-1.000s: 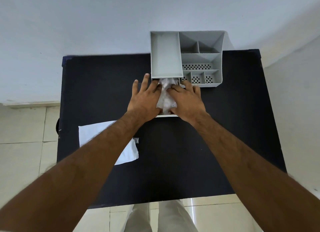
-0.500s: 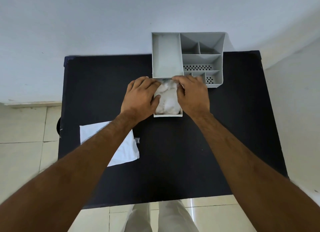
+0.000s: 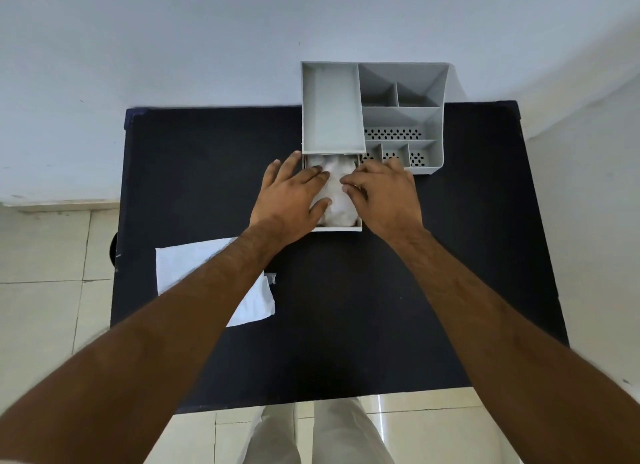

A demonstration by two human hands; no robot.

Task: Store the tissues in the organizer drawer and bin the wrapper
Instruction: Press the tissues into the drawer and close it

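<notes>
A grey organizer [image 3: 332, 117] stands at the far edge of the black table [image 3: 450, 290]. Its drawer [image 3: 341, 229] is pulled out toward me and holds a crumpled heap of white tissues [image 3: 337, 200]. My left hand [image 3: 291, 200] lies flat over the drawer's left side, fingers spread, pressing on the tissues. My right hand [image 3: 384, 193] rests on the right side, its fingers bent and touching the tissues. A white wrapper [image 3: 194, 266] lies flat on the table at the near left, partly hidden under my left forearm.
The organizer has several open compartments [image 3: 401, 117] on its right, some with perforated walls. A white wall rises right behind the table. Tiled floor [image 3: 41, 290] shows left of and below the table. My legs stand at the table's near edge.
Both hands shifted on the tissues: the left fingers uncurled and now lie flat and spread, and the right hand slid back toward the drawer's right edge. The tissues sit lower in the drawer.
</notes>
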